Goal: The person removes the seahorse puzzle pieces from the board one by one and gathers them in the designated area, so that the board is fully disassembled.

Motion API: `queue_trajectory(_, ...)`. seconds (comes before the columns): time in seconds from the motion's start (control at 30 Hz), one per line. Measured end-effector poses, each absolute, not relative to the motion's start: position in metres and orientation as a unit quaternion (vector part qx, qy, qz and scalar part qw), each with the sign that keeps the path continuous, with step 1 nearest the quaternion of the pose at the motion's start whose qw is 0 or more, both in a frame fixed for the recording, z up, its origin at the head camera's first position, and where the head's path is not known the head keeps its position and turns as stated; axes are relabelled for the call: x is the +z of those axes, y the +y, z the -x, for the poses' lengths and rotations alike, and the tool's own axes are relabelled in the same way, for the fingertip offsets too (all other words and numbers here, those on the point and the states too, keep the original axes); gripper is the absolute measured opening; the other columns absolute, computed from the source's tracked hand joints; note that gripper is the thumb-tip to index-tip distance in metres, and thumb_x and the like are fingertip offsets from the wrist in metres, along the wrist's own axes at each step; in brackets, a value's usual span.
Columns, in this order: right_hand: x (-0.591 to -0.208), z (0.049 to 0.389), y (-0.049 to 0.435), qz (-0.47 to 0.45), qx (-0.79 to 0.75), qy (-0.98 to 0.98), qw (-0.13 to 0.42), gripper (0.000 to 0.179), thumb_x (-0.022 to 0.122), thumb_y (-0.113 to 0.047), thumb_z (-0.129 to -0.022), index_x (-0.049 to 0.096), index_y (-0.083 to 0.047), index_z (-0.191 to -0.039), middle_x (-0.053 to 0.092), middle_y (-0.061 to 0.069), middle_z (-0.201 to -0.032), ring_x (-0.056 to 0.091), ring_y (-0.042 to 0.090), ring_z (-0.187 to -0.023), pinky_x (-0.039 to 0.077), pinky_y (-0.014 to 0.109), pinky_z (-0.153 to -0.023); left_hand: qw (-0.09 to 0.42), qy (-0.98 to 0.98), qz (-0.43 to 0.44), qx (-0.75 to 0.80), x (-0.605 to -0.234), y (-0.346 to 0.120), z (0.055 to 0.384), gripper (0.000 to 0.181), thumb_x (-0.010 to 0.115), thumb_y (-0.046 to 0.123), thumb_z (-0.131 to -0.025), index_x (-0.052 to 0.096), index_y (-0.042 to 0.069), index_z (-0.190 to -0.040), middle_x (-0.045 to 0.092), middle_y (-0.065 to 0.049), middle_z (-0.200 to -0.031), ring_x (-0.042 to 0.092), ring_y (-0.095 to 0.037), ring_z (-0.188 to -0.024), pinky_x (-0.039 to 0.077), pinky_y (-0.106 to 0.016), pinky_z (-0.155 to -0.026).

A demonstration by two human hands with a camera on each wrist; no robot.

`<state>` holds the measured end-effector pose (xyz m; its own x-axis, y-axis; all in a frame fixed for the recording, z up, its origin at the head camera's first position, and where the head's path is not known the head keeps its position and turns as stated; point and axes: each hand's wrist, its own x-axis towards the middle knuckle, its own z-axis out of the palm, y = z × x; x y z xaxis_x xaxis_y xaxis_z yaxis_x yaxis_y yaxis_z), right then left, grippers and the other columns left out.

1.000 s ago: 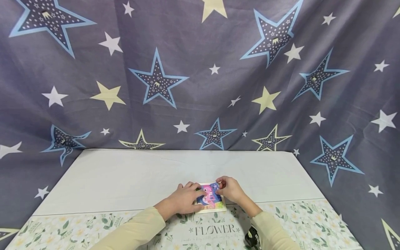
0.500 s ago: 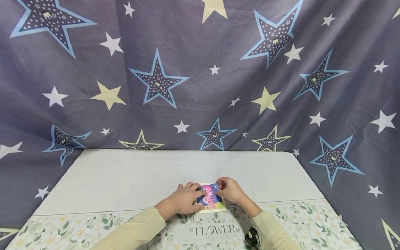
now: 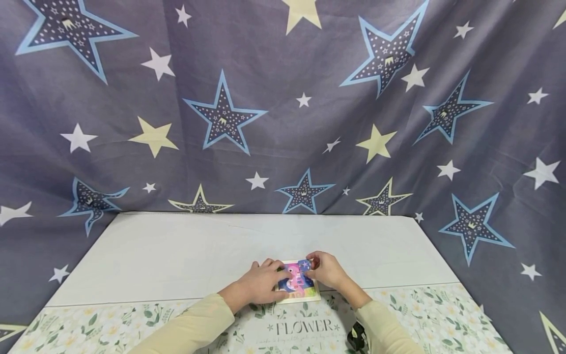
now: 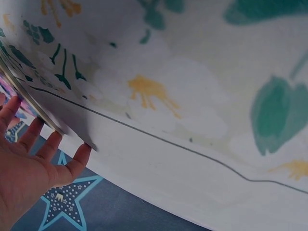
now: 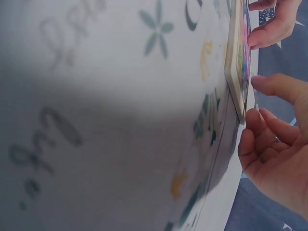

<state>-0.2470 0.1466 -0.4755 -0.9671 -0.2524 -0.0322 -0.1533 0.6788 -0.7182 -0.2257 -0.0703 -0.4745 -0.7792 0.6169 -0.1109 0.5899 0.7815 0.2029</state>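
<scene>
A small tray puzzle (image 3: 297, 285) with a pink sea-creature picture on blue lies in its pale wooden frame near the table's middle. My left hand (image 3: 264, 282) spreads over its left side, fingertips on the picture and frame edge. In the left wrist view, the fingers of that hand (image 4: 36, 159) fan out along the frame. At the upper right corner, my right hand (image 3: 326, 269) pinches a puzzle piece (image 3: 305, 265) between thumb and fingers. The right wrist view has the right hand (image 5: 274, 130) at the frame's corner, a thin edge showing between thumb and fingertips.
A white table top (image 3: 185, 255) stretches behind the puzzle. Along the front runs a flower-printed cloth (image 3: 110, 324) lettered "FLOWER". A dark object (image 3: 356, 337) sits by the right sleeve. Grey star-patterned curtain (image 3: 274, 162) encloses the back and sides.
The right fingers shift slightly at the puzzle's upper right corner, and the piece there moves a little with them. The left hand stays in place.
</scene>
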Motion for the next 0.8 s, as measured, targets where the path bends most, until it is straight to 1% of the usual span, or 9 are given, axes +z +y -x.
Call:
queue_trajectory(0.3, -0.477, 0.249, 0.151, 0.089, -0.389, 0.915, 0.063, 0.040, 0.075, -0.010, -0.077, 0.060, 0.002, -0.111, 0.055, 0.003, -0.078, 0.049, 0.013, -0.069, 0.042, 0.023, -0.057, 0.086, 0.942, -0.317, 0.076, -0.474, -0.070, 0.226, 0.052, 0.049, 0.060, -0.087, 0.050, 0.035, -0.132, 0.046, -0.001, -0.129, 0.043, -0.021, -0.120, 0.038, -0.059, -0.091)
queue_trajectory(0.47, -0.477, 0.249, 0.156, 0.088, -0.389, 0.915, 0.054, 0.040, 0.075, -0.011, -0.076, 0.060, 0.002, -0.112, 0.056, 0.004, -0.079, 0.049, 0.013, -0.068, 0.041, 0.023, -0.055, 0.089, 0.942, -0.316, 0.072, -0.473, -0.069, 0.227, 0.052, 0.049, 0.061, -0.087, 0.050, 0.036, -0.132, 0.046, -0.001, -0.127, 0.043, -0.020, -0.118, 0.039, -0.058, -0.090)
queue_trajectory(0.8, -0.477, 0.250, 0.171, 0.065, -0.381, 0.922, 0.036, 0.041, 0.075, -0.011, -0.075, 0.061, 0.001, -0.112, 0.056, 0.003, -0.076, 0.049, 0.013, -0.067, 0.040, 0.023, -0.056, 0.085, 0.941, -0.320, 0.072, -0.474, -0.068, 0.228, 0.053, 0.051, 0.059, -0.085, 0.050, 0.035, -0.132, 0.047, -0.002, -0.125, 0.043, -0.018, -0.111, 0.039, -0.061, -0.090)
